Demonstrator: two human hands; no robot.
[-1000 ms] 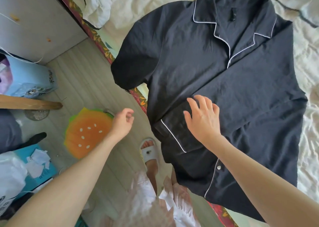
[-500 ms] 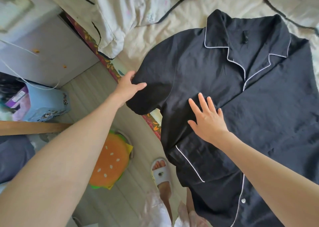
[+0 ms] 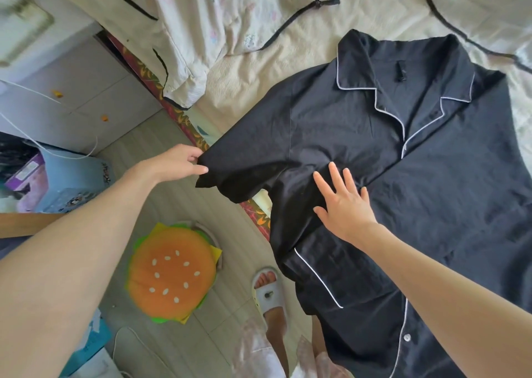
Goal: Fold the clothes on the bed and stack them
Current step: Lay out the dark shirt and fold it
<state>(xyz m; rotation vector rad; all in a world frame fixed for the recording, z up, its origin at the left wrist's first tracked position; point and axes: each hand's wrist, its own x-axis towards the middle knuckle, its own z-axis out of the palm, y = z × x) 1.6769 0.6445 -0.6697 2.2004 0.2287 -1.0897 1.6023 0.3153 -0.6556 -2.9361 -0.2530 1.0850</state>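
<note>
While the right hand (image 3: pixel 344 202) lies flat with fingers spread on the chest of the dark shirt (image 3: pixel 417 193), just above the piped pocket (image 3: pixel 319 280), the left hand (image 3: pixel 180 162) now pinches the cuff of the near sleeve (image 3: pixel 247 162) between thumb and fingers. That is the change: a second ago this hand was open over the floor near the burger cushion (image 3: pixel 172 274), half a second ago it was only reaching the sleeve's edge, and now it has the cloth and lifts it clear of the bed edge (image 3: pixel 190 130). The right hand has meanwhile slid up the front from the pocket toward the armpit, where it pins the body of the garment.

The shirt lies face up and buttoned, spread over the cream bedding (image 3: pixel 259 61), its lower hem hanging toward the person and its collar (image 3: pixel 403 90) pointing away. The sleeve no longer droops off the mattress; it is held out sideways, taut from shoulder to cuff.

I judge this as the start of the first fold: with the torso anchored and the sleeve in hand, the next move would likely bring that sleeve across the chest. Nothing is folded yet, and no stack is visible.

Farther off, a pale crumpled garment with dark trim (image 3: pixel 201 32) lies near the head of the bed, seemingly waiting its turn.
</note>
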